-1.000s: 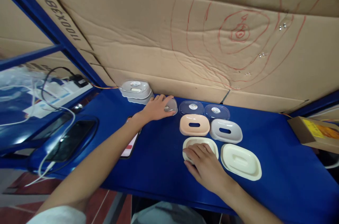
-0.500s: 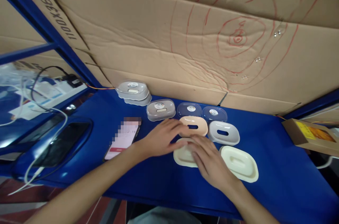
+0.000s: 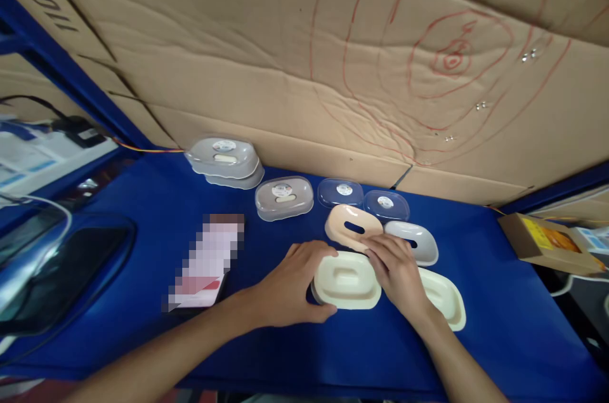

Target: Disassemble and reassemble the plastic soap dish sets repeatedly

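My left hand (image 3: 290,285) wraps round the left end of a cream oval tray (image 3: 347,282) with a raised middle, its thumb at the near edge and its fingers at the far edge. My right hand (image 3: 397,270) has its fingers bent together on the lower right rim of a peach oval shell (image 3: 345,222) with a dark slot. That hand is also close against the right end of the cream tray. Partly behind it are a white slotted shell (image 3: 425,244) and a second cream tray (image 3: 450,301). The peach shell sits tilted beside the white one.
Two clear lids with round stickers, the left one (image 3: 340,192) and the right one (image 3: 387,205), lie behind the shells. A lidded grey box (image 3: 284,200) and a stack of similar boxes (image 3: 223,158) stand left. A phone (image 3: 209,263) and a carton (image 3: 547,241) flank the work area.
My hands have parted from above the cream tray. The left now grips its left end, and the right has moved to the peach shell's rim. The peach shell has turned; the camera view has shifted.
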A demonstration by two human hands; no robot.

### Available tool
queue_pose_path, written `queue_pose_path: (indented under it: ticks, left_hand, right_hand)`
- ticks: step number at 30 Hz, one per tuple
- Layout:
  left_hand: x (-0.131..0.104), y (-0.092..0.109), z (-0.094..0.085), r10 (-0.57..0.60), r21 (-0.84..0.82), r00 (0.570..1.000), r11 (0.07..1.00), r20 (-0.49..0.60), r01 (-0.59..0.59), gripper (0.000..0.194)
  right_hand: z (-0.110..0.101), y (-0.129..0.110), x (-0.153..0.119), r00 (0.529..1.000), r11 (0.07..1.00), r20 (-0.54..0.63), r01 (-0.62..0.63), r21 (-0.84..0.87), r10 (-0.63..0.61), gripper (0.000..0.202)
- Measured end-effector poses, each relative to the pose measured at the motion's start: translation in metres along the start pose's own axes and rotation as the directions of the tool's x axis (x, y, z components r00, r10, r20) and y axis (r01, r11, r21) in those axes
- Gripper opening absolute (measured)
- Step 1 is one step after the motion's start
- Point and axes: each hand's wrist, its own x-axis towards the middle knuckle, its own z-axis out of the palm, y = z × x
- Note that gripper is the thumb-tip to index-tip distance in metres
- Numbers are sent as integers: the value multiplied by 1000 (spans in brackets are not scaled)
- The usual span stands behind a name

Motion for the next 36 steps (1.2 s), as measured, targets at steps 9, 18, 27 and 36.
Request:
queue_pose_path:
  ticks: [9, 18, 27, 36]
  left_hand:
    - [7, -9, 0, -292, -922, 956, 366, 14, 125, 87]
    - [9, -5, 6, -352, -995, 935, 65, 50, 77, 99]
    - [11, -5, -1, -417, -998, 908, 29, 31, 48, 70]
    - [12, -12, 1, -567, -983, 823, 135, 27, 125, 60]
  right_hand:
    - [-13, -21, -8, 998, 963, -55, 35, 266, -21, 35]
    - [-8, -32, -15, 981, 958, 0, 187, 218, -192, 43]
    - [-3, -33, -10, 967, 960, 104, 209, 187, -231, 39]
    - [9, -9, 28, 998, 996, 43, 41, 75, -44, 39]
